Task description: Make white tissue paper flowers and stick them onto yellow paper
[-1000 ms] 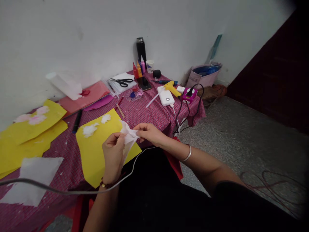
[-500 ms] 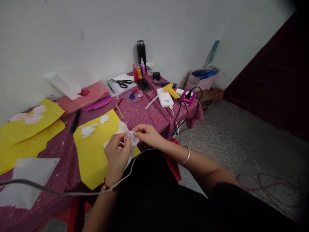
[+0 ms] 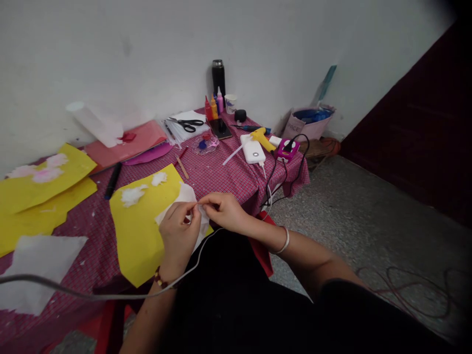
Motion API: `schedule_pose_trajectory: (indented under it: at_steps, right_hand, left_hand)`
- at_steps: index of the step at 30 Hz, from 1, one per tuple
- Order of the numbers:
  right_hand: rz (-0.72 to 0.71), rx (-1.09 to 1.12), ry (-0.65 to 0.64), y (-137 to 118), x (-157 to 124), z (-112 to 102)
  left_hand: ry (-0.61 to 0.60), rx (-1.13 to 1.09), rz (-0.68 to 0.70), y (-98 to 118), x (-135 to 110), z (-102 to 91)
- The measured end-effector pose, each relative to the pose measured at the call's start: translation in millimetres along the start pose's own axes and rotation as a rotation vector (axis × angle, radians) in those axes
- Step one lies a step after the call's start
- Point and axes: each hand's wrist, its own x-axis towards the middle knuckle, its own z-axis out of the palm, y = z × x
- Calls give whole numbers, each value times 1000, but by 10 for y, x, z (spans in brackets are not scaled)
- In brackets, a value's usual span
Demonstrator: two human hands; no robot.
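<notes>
Both hands meet over the near right corner of a yellow paper sheet [image 3: 142, 236]. My left hand [image 3: 179, 228] pinches a white tissue paper [image 3: 187, 192] between thumb and fingertips. From the other side, my right hand [image 3: 224, 211] pinches the same tissue, its fingertips touching or nearly touching the left ones. The tissue spreads out behind and below the fingers; the part between the fingertips is mostly hidden. Two fluffy white tufts, a larger one [image 3: 132, 195] and a smaller one [image 3: 160, 178], lie on the yellow sheet's far part.
A white cable [image 3: 199, 263] crosses in front of my wrists. Behind the sheet lie a wooden stick [image 3: 182, 167], scissors [image 3: 188, 124] and a black marker [image 3: 113, 181]. A yellow glue gun [image 3: 262, 138] rests by a white power bank [image 3: 252, 149]. More white tissue [image 3: 44, 268] lies at left.
My right hand has moved slightly left, bringing its fingertips up to the left hand's. Less of the tissue shows between them. The view has shifted a little.
</notes>
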Motion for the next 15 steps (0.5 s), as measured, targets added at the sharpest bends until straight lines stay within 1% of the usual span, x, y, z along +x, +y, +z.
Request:
schedule_pose_trajectory:
  at_steps: [2,6,8,11,15]
  right_hand:
    - [71,45,-10,-7,9,2]
    - [244,273,-64,-16,51,-10]
    - [301,366,-79,-21,71,-19]
    - [319,392,-78,-29,78,-22]
    - [255,296,-62,-36,45,-1]
  left_hand:
    - [-8,-55,-94,-5,11,12]
    - [-67,-276,-392,-48,0,42]
    - [-92,-360,-456,-67,-13,45]
    - [-90,-355,-403,-62,-16,34]
    - [-53,-169,-273,-15,13,10]
